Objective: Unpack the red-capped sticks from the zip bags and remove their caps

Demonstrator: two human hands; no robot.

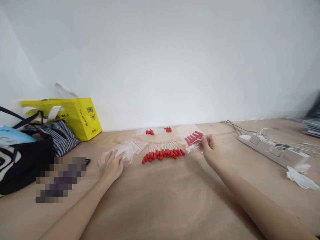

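Note:
My left hand (111, 166) lies with fingers spread on a pile of clear zip bags (127, 152) left of centre. Over at the right, my right hand (209, 148) pinches the edge of a clear zip bag (191, 130) with a row of red-tipped sticks inside. Between the hands, many loose red-tipped sticks (162, 154) lie fanned on the table, red ends toward me. Behind them, near the wall, rest filled clear bags with red tips (150, 132) at the left and more red tips (168, 129) at the right.
On the left stand a yellow bag (86, 116), a striped pouch (58, 136) and a black bag (27, 163). A blurred-out object (61, 180) lies before them. To the right are a white power strip (272, 151) with cables and a crumpled tissue (302, 179). A white wall (160, 66) closes the back.

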